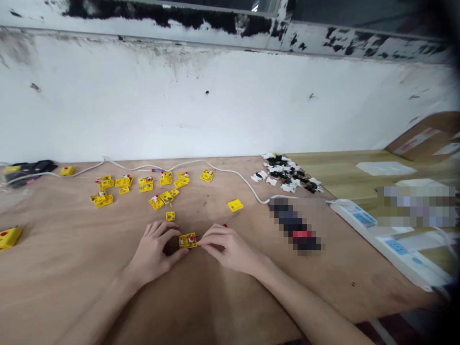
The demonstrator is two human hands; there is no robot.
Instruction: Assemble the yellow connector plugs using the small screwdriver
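A small open yellow casing (188, 240) with a red button and pale inner parts lies between my hands over the wooden table. My left hand (158, 249) grips its left side between thumb and fingers. At its right edge, the fingertips of my right hand (226, 245) are pinched together; what they hold, if anything, is too small to make out. Just beyond my left hand sits a small yellow piece (170, 216). A yellow cover (235, 205) lies beyond my right hand, and a thin tool with a red end (233, 220) rests near its knuckles.
Several open yellow casings (145, 184) are spread toward the wall. A white cable (233, 171) runs behind them to a power strip (388, 242) at the right. Black and white scraps (287, 173) form a pile; yellow boxes (10, 238) lie left. One dark item is pixelated.
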